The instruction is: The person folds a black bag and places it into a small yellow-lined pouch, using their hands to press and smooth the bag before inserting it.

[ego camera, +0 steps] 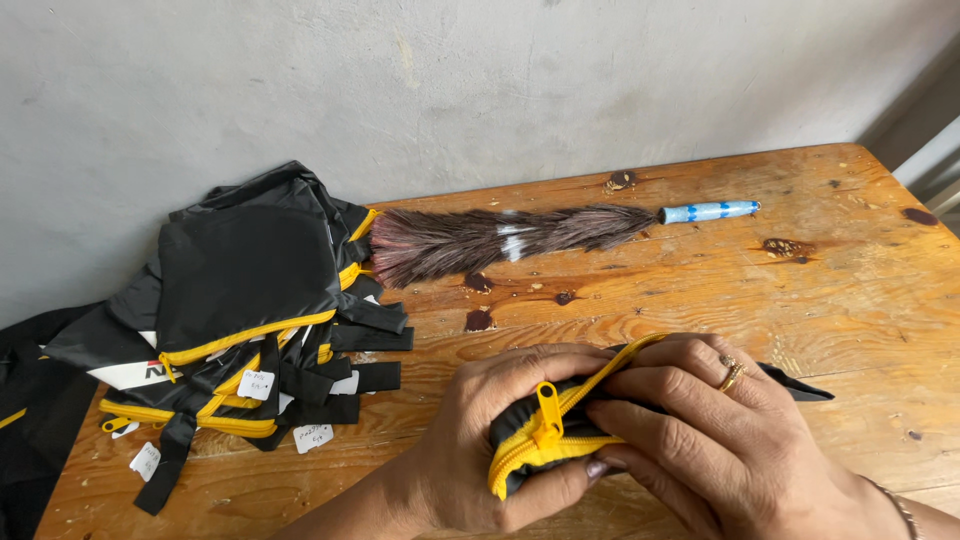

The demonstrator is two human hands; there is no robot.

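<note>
**Two hands bunch a black pouch at the table's near edge**

Both hands are closed around a small black fabric pouch (pixel 560 425) with a bright yellow zipper, held just above the near edge of a worn wooden table (pixel 700 290). The left hand (pixel 490 440) cups the pouch from below and the side, fingers curled and pressed into the soft cloth. The right hand (pixel 700 430) lies over the top, its fingers laid flat along the zipper line and pressing the fabric against the left palm; a gold ring sits on one finger, and a thin bracelet shows at the wrist. The yellow zipper pull (pixel 547 412) stands up between the two hands, and the toothed tape curves around the crumpled edge. A pointed black corner of cloth pokes out to the right.

To the left lies a loose pile of black pouches (pixel 240 300) of the same kind (same yellow zippers, black straps, small white paper tags), sliding over one another. Behind the hands rests a feather duster (pixel 500 240), brown and bushy, with a slim blue-and-white handle pointing right. The tabletop is orange-brown, grainy, and spotted with dark stains. A rough grey wall (pixel 450 80) stands behind.
</note>
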